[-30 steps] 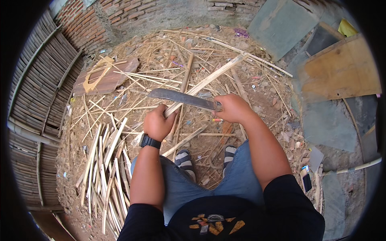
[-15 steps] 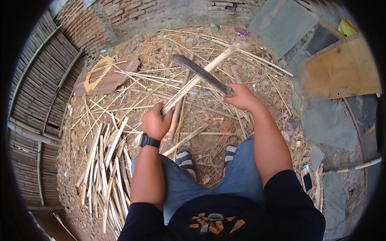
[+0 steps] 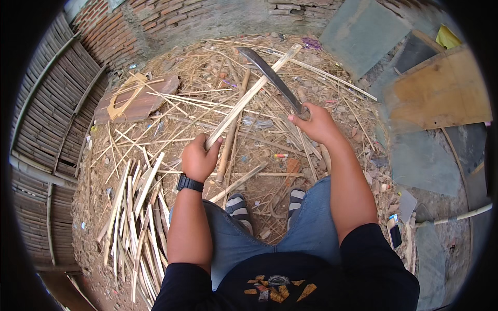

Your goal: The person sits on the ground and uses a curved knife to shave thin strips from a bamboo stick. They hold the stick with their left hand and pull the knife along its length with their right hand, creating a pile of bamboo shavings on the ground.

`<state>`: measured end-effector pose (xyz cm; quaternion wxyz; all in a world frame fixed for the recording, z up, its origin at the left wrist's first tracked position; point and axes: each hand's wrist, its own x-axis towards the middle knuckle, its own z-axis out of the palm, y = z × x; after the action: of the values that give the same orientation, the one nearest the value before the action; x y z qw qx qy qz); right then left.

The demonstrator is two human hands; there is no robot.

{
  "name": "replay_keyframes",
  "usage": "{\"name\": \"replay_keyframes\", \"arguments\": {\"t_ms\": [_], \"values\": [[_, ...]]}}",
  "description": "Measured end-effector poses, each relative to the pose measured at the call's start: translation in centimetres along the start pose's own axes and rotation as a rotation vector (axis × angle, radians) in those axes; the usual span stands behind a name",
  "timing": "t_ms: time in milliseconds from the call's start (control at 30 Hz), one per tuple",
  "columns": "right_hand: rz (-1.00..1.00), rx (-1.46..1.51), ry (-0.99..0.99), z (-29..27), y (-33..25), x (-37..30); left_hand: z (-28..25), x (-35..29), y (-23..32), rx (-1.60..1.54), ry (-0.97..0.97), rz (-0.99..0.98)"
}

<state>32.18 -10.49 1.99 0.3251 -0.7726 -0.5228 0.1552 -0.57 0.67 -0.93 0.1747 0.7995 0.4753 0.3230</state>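
My left hand (image 3: 200, 158) is closed round the near end of a pale split bamboo strip (image 3: 243, 102), which slants up and away to the right. A dark watch sits on that wrist. In my right hand (image 3: 315, 123) is the handle of a machete (image 3: 278, 83), its dark curved blade pointing up and to the left. The blade crosses the strip near its far part; whether the two touch I cannot tell. Most of the handle is hidden by my fingers.
Cut bamboo strips (image 3: 148, 228) lie heaped at my left. Loose strips and shavings litter the ground ahead, with a brown board (image 3: 150, 101) among them. A brick wall (image 3: 171, 26) stands behind, a bamboo wall (image 3: 44, 124) at left. Sheets (image 3: 436, 93) and a phone (image 3: 396, 236) are at right.
The machete has moved up and to the right, along with my right hand. The strip's far end has shifted slightly left and away, still in my left hand.
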Motion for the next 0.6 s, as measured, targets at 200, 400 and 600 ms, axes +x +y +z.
{"name": "replay_keyframes", "arguments": {"t_ms": [200, 400, 600], "values": [[-0.156, -0.054, -0.319, 2.1, -3.2, -2.0, 0.7, -0.3, -0.1, 0.017, -0.066, 0.103], [-0.122, -0.036, -0.017, 1.1, 0.5, 0.3, 0.0, -0.2, -0.6, -0.016, -0.140, 0.058], [-0.054, -0.168, -0.065, 1.0, -2.7, -1.5, 0.3, -0.1, -0.8, -0.011, -0.129, 0.088]]}}
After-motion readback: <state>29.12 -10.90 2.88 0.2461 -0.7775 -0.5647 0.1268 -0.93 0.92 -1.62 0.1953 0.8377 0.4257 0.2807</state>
